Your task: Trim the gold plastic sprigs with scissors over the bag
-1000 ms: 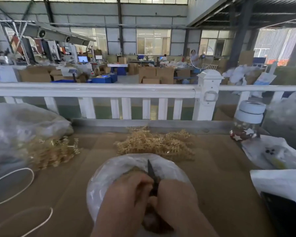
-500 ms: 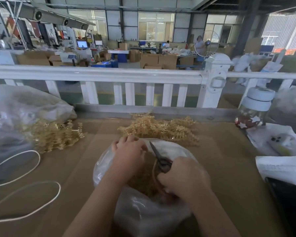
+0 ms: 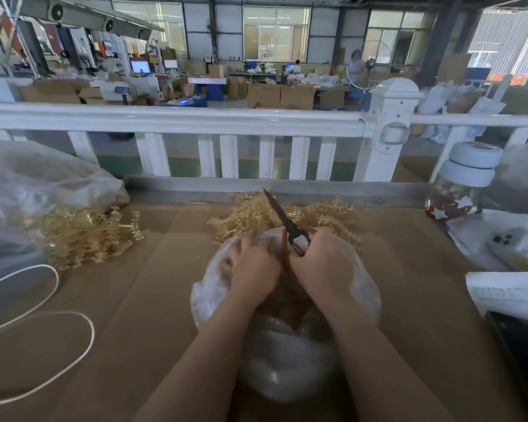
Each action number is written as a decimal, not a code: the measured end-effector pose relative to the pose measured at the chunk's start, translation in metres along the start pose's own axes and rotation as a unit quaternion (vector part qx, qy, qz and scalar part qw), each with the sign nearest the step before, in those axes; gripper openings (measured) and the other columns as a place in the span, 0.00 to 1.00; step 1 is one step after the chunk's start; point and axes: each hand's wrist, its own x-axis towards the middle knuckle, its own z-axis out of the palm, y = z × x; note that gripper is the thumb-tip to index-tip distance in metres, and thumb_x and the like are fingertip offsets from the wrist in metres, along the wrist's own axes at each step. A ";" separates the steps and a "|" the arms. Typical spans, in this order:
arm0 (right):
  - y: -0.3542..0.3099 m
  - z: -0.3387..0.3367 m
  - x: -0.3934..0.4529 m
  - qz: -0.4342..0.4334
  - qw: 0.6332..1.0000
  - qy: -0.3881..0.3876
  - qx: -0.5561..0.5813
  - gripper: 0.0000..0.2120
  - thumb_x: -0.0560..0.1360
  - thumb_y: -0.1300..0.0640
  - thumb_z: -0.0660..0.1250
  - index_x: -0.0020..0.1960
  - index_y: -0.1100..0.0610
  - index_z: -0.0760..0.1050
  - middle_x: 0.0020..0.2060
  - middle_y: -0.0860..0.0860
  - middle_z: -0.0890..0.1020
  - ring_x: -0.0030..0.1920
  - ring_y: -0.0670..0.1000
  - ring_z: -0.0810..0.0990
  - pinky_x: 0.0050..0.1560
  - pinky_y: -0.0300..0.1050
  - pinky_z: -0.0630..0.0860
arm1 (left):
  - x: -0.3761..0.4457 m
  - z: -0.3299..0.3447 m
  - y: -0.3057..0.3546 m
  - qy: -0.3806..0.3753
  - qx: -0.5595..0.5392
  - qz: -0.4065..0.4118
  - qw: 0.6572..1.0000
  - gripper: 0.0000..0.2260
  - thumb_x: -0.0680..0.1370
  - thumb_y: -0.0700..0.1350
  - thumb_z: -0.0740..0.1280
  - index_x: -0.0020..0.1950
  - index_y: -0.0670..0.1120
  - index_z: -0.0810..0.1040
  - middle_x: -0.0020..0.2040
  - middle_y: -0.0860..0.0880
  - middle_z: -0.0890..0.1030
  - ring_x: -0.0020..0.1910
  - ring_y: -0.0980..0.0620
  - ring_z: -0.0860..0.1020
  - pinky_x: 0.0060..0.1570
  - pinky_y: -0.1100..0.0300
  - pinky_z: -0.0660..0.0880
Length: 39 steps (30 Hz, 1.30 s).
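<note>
A clear plastic bag (image 3: 290, 363) stands open on the brown table in front of me, with dark gold trimmings inside. My right hand (image 3: 320, 266) grips red-handled scissors (image 3: 282, 219) whose closed dark blades point up and away. My left hand (image 3: 252, 268) rests curled at the bag's mouth, its fingers closed; what it holds is hidden. A pile of gold plastic sprigs (image 3: 256, 213) lies just behind the bag. A second pile of gold sprigs (image 3: 83, 236) lies at the left, spilling from a large clear bag (image 3: 28, 190).
A white cord (image 3: 43, 303) loops across the table's left side. At the right stand a jar with a white lid (image 3: 461, 184), white plastic bags (image 3: 497, 242) and a dark flat object (image 3: 525, 354). A white railing (image 3: 177, 123) runs along the table's far edge.
Both hands have risen to the bag's rim. The scissors have tilted further up, their blades now over the sprig pile behind the bag. The camera has tipped down.
</note>
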 end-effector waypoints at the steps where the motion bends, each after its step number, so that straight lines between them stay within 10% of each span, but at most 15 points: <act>1: 0.004 -0.001 0.004 -0.002 1.000 0.002 -0.006 0.21 0.76 0.39 0.68 0.53 0.56 0.71 0.37 0.44 0.73 0.37 0.48 0.73 0.29 0.34 0.55 | 0.003 0.001 0.004 -0.015 -0.002 -0.005 1.000 0.19 0.83 0.47 0.54 0.73 0.57 0.70 0.80 0.52 0.54 0.78 0.44 0.48 0.74 0.37 0.46; 6: 0.013 -0.010 0.018 0.016 0.999 -0.029 0.012 0.22 0.77 0.39 0.67 0.59 0.57 0.71 0.39 0.45 0.75 0.39 0.47 0.75 0.30 0.36 0.64 | 0.017 -0.022 0.018 -0.149 0.095 0.001 0.984 0.16 0.83 0.43 0.57 0.68 0.47 0.77 0.71 0.44 0.73 0.69 0.44 0.71 0.67 0.50 0.69; 9: 0.010 -0.014 0.018 -0.009 0.999 -0.041 0.003 0.21 0.77 0.43 0.68 0.61 0.55 0.71 0.39 0.42 0.76 0.37 0.44 0.75 0.31 0.35 0.66 | 0.027 -0.044 0.021 -0.040 0.171 0.015 0.984 0.10 0.81 0.44 0.60 0.52 0.45 0.81 0.51 0.46 0.82 0.51 0.45 0.80 0.56 0.49 0.76; 12: 0.004 -0.016 0.019 -0.026 0.999 -0.047 0.001 0.17 0.76 0.47 0.69 0.61 0.53 0.72 0.41 0.44 0.78 0.39 0.45 0.78 0.35 0.38 0.73 | 0.045 -0.049 0.022 0.113 0.213 0.031 0.970 0.09 0.81 0.45 0.61 0.56 0.45 0.79 0.55 0.44 0.80 0.57 0.44 0.77 0.61 0.47 0.74; 18: 0.002 -0.005 0.019 -0.070 0.996 -0.026 -0.037 0.15 0.77 0.44 0.67 0.60 0.50 0.76 0.51 0.47 0.82 0.50 0.49 0.79 0.50 0.43 0.76 | 0.068 -0.021 0.009 0.056 0.233 -0.041 0.970 0.23 0.81 0.60 0.61 0.64 0.43 0.77 0.68 0.40 0.76 0.69 0.39 0.71 0.70 0.42 0.66; 25: 0.003 0.005 0.013 -0.112 0.992 0.030 -0.040 0.17 0.76 0.41 0.68 0.60 0.49 0.77 0.50 0.44 0.83 0.49 0.47 0.81 0.45 0.38 0.71 | 0.067 -0.023 0.006 0.137 -0.011 -0.036 0.990 0.08 0.80 0.46 0.65 0.43 0.46 0.79 0.41 0.49 0.82 0.37 0.51 0.78 0.39 0.57 0.74; 32: 0.004 -0.003 0.015 -0.045 0.996 -0.029 0.074 0.09 0.75 0.44 0.68 0.50 0.47 0.74 0.37 0.41 0.78 0.39 0.42 0.77 0.34 0.33 0.66 | 0.055 -0.040 0.024 0.260 -0.340 -0.013 0.904 0.04 0.83 0.48 0.63 0.51 0.48 0.75 0.47 0.51 0.83 0.44 0.54 0.80 0.49 0.54 0.79; 39: 0.006 -0.009 0.021 0.058 0.951 -0.079 0.293 0.04 0.76 0.50 0.71 0.49 0.49 0.79 0.34 0.46 0.83 0.36 0.45 0.82 0.36 0.40 0.78 | 0.040 -0.053 0.018 0.149 -0.461 0.051 0.873 0.04 0.81 0.43 0.66 0.48 0.45 0.78 0.41 0.50 0.85 0.32 0.58 0.76 0.34 0.66 0.74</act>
